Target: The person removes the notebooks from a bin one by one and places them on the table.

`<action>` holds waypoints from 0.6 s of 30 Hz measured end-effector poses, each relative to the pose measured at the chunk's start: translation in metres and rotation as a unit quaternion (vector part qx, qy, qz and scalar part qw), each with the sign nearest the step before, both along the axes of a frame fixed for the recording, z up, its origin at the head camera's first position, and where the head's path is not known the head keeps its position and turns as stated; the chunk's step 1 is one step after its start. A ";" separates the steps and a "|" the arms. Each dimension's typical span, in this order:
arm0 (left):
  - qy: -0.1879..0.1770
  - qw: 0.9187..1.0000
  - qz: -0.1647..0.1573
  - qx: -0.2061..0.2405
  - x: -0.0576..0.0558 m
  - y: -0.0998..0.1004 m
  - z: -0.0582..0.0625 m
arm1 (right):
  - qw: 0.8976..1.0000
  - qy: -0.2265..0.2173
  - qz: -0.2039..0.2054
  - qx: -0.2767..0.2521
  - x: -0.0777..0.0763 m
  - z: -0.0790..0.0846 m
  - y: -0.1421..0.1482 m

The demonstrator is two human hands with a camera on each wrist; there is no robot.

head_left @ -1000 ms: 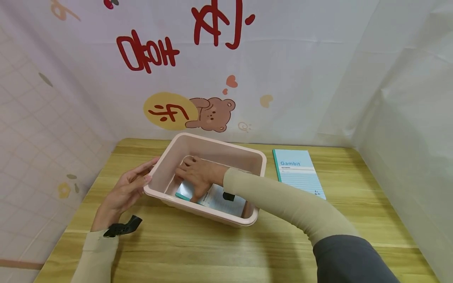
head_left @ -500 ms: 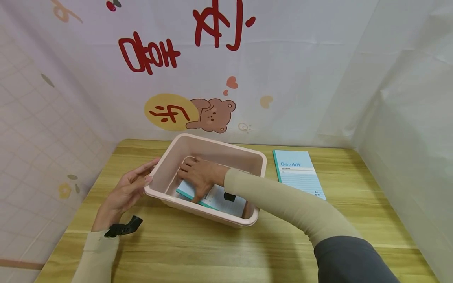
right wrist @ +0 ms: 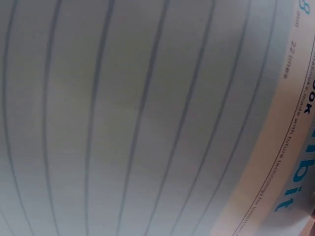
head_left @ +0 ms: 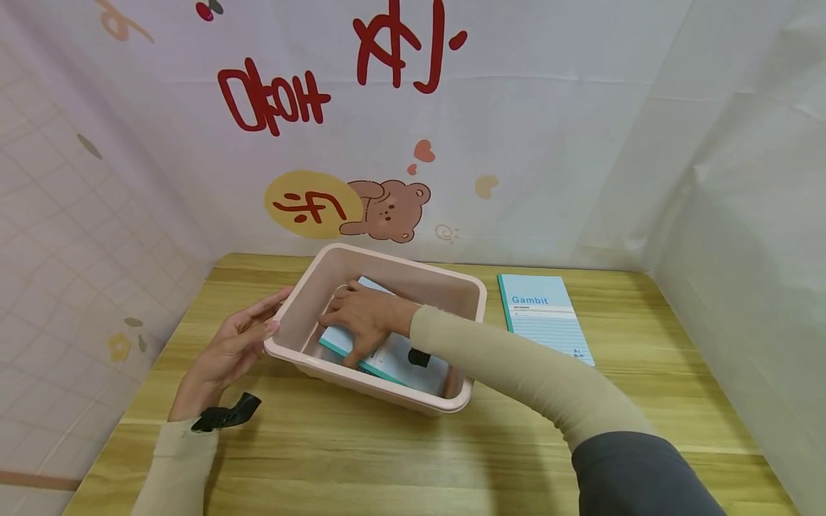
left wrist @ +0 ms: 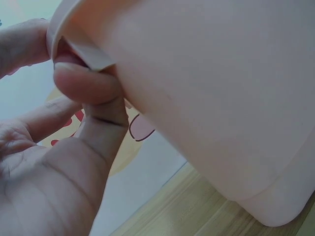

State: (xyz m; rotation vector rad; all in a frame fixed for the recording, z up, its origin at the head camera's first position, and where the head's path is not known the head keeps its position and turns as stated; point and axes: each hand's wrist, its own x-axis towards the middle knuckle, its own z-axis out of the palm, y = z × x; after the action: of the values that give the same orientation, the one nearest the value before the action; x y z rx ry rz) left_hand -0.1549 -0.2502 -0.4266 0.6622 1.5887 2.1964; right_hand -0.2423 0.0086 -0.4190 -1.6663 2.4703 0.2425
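A pale pink plastic bin [head_left: 445, 290] stands on the table with a light blue notebook [head_left: 413, 369] inside it. Outside the bin's left end, my left hand [head_left: 229, 347] pinches the rim between thumb and fingers. My right hand [head_left: 364, 315] reaches into the bin and grips the notebook near its top end, thumb on the teal spine side and the other fingers over the far part. The palm hides part of the cover. Ruled lines and print on the notebook cover [right wrist: 147, 118] fill the right wrist view.
A second light blue notebook [head_left: 542, 315], marked "Gambit", lies flat on the wooden table [head_left: 335, 459] to the right of the bin. White curtain-like sheets [head_left: 548, 143] with printed drawings hang behind the table and at both sides.
The notebook in the bin has shifted and tilted up slightly under my right hand, and its far corner now shows. My left hand and the bin stay nearly still.
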 end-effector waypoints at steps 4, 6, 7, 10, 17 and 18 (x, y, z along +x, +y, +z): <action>0.004 1.000 0.000 0.001 0.000 0.000 0.000 | 1.000 -0.003 -0.013 -0.014 0.000 0.004 -0.001; 0.006 1.000 -0.003 0.004 0.000 0.001 0.000 | 1.000 0.003 -0.018 -0.024 -0.001 0.005 -0.001; 0.006 1.000 -0.006 0.007 0.000 0.000 0.000 | 0.999 0.006 -0.019 -0.030 -0.001 0.006 -0.001; 0.007 1.000 -0.012 0.013 0.000 0.000 -0.001 | 0.999 0.015 -0.022 -0.047 -0.002 0.008 -0.002; 0.011 1.000 -0.010 0.009 0.000 0.000 -0.001 | 0.997 0.013 -0.031 -0.072 -0.004 0.018 -0.001; 0.012 1.000 -0.008 0.006 0.000 0.000 0.000 | 0.996 0.013 -0.031 -0.078 -0.004 0.020 0.000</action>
State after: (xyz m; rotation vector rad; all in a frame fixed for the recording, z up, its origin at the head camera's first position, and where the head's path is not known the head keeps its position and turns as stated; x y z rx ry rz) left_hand -0.1551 -0.2503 -0.4271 0.7040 1.5771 2.1958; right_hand -0.2465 0.0086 -0.3994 -1.6482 2.6172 0.0672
